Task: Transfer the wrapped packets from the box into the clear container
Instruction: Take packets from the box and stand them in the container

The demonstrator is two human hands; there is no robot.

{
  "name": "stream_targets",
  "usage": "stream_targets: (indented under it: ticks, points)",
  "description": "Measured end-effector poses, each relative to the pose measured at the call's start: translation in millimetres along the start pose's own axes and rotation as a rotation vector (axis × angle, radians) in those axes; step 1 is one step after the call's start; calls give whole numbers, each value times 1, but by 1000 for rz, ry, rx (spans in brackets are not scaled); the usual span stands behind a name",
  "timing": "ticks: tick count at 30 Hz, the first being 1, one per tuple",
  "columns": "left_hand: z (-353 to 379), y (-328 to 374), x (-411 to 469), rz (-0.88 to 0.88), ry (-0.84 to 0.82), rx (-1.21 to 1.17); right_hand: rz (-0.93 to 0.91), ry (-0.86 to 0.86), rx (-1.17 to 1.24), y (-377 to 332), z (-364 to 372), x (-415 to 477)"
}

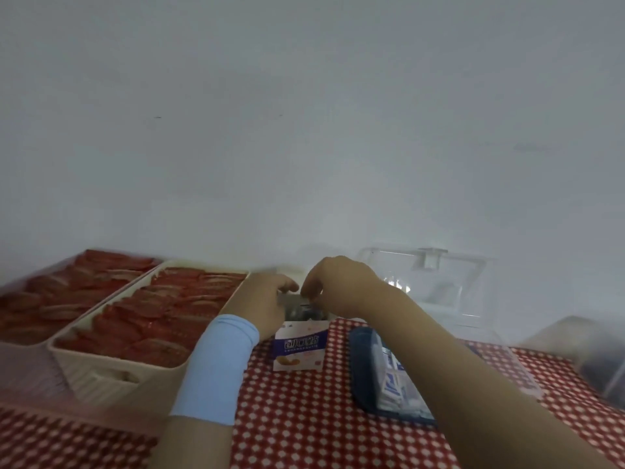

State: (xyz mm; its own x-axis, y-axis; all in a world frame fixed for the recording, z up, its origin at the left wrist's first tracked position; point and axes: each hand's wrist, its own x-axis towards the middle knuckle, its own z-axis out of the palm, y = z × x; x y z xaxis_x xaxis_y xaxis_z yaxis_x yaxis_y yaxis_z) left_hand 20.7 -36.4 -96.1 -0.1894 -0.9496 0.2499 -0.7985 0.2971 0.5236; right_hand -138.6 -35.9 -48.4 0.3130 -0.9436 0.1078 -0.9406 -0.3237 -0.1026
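A small white and purple box (297,348) stands upright on the checked cloth, its top open and dark wrapped packets (301,311) showing inside. My left hand (267,301), with a light blue sleeve at the wrist, grips the box's upper left side. My right hand (341,282) arches over the opening, and its curled fingertips pinch a packet at the top. To the right lies the clear container (360,363) with a dark blue rim. It holds white and blue packets (394,384) and is partly hidden by my right forearm.
Two cream baskets (111,370) full of red wrapped items fill the left side. A clear lid (429,279) stands raised against the white wall behind the container. Another clear box (602,363) sits at the right edge. Red and white checked cloth (297,418) covers the table.
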Motion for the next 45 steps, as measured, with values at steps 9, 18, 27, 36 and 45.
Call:
stream_targets:
  ticks: [9, 18, 27, 36, 45]
  points:
    - [-3, -9, 3, 30, 30, -70, 21, -46, -293, -17, 23, 18]
    - [-2, -10, 3, 26, 110, -174, 115, 70, -68, -3, 16, -6]
    - [-2, -3, 2, 83, 23, -252, 41, 351, 335, 14, 20, -9]
    - [3, -6, 4, 83, 143, -377, 29, 455, 935, 1, 27, -6]
    - [1, 1, 5, -58, 228, -834, 152, 368, 1102, 3, 27, -4]
